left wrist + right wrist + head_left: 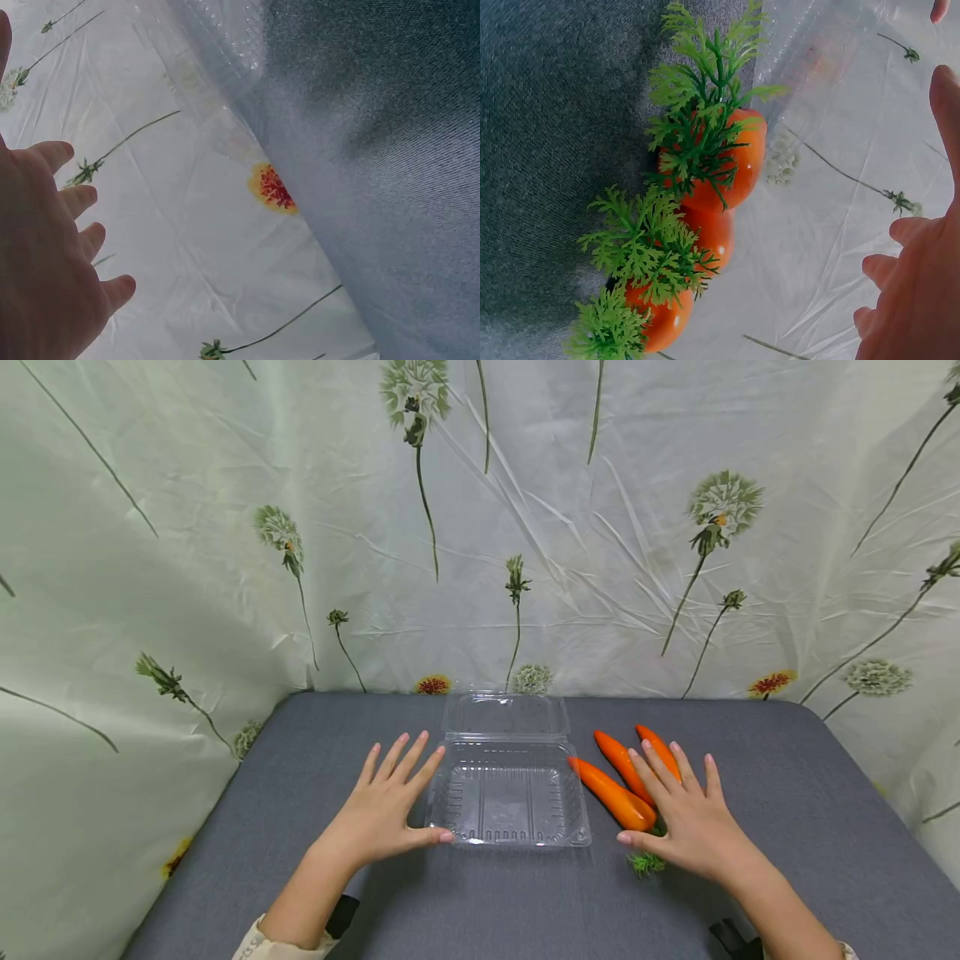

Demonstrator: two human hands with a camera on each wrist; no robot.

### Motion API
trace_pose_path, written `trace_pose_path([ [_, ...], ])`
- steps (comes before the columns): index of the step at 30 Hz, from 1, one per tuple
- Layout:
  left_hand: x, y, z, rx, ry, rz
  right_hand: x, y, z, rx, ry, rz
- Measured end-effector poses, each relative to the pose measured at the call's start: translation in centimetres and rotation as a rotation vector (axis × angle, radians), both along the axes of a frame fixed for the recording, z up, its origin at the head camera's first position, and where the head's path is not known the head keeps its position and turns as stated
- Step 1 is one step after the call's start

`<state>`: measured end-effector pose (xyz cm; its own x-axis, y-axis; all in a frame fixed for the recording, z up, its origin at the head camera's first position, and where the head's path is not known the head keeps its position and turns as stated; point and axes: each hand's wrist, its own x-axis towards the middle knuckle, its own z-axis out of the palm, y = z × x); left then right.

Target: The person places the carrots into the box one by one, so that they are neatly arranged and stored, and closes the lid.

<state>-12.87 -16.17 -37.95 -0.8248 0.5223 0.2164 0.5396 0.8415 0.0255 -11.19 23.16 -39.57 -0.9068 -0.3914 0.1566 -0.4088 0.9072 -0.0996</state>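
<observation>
A clear plastic clamshell box (510, 839) sits on the table, its hinged lid (506, 717) laid back toward the curtain. My left hand (393, 802), fingers spread, hovers at the box's left side and holds nothing. To the right of the box lie three orange carrots with green leafy tops: a near carrot (613, 795), a middle carrot (618, 758) and a far carrot (654, 745). Over their leafy ends my right hand (693, 822) is spread and grips nothing, partly hiding them. The right wrist view shows the leaves (705, 112) and rounded ends up close.
Grey cloth covers the table (495, 910), which has rounded far corners. Right behind it and along the left side hangs a pale curtain (600, 568) printed with dandelions. Dark straps (343, 917) circle the wrists.
</observation>
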Motion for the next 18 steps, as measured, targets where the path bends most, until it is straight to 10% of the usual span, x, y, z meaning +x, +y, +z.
trace_pose_path([
  [18,0.3,-0.1,-2.1,0.176,-0.029,-0.005,-1.0,1.2,-0.6,-0.221,0.066,0.014],
])
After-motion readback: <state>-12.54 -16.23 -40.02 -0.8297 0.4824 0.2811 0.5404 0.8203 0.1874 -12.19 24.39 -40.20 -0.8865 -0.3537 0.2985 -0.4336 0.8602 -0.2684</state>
